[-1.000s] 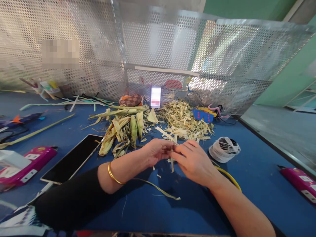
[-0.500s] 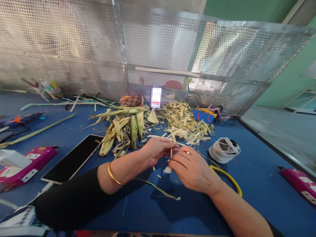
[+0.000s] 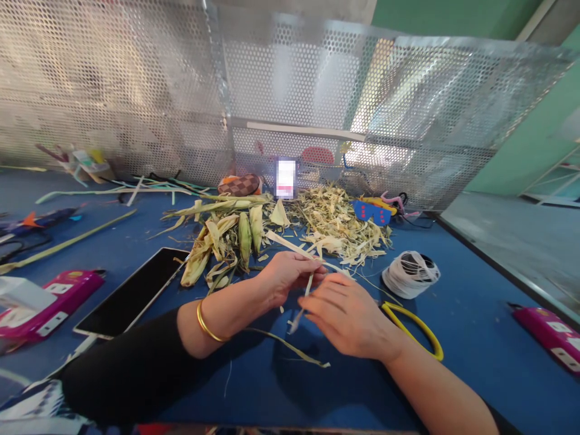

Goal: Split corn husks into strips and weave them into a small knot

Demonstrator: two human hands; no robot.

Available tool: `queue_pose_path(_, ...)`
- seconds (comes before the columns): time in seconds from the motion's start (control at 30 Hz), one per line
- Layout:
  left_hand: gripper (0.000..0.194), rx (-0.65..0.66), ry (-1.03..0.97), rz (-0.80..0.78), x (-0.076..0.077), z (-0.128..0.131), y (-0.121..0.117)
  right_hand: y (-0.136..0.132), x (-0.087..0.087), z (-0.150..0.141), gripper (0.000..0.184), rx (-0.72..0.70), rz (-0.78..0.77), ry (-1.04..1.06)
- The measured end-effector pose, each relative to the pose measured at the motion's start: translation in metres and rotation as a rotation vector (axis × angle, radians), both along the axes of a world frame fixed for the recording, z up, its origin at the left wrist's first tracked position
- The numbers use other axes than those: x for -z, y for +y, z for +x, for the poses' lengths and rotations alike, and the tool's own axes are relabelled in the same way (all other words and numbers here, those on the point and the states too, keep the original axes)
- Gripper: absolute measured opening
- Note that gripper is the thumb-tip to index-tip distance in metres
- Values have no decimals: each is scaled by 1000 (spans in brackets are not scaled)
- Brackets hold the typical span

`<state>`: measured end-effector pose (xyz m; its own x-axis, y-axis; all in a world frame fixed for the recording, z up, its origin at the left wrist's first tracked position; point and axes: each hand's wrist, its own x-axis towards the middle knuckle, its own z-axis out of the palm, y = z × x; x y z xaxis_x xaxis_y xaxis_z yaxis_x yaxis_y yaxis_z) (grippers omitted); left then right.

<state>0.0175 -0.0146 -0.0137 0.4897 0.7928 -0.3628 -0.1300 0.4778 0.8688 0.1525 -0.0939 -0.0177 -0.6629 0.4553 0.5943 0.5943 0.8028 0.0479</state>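
My left hand [image 3: 285, 275] pinches pale corn husk strips [image 3: 290, 244] between thumb and fingers; one strip sticks out up and to the left. Close to its right, my right hand [image 3: 348, 314] has its fingers closed on a strip that hangs down from the left fingertips. Its fingertips partly hide that strip, and the lower end is blurred. Another thin husk strip [image 3: 294, 348] lies on the blue table below the hands. Beside the right wrist is a yellow looped handle [image 3: 428, 332], partly hidden by the forearm.
Whole husks [image 3: 244, 238] and a heap of shredded husk [image 3: 333, 220] lie beyond the hands. A roll of white string [image 3: 410, 275] stands to the right. Leftward are a phone [image 3: 133, 293] and a magenta power strip [image 3: 75, 293]; another power strip [image 3: 550, 332] lies far right. A perforated metal screen [image 3: 290, 78] rises behind.
My right hand has shifted slightly left and down, swinging the hanging strip's lower end leftward. The strip sticking out past my left hand now points higher.
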Motion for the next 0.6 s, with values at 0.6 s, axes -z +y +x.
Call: queue_pose_path(0.6,15,91,164,259,-2,-1,0,16,-2,18,11,499,-806,454)
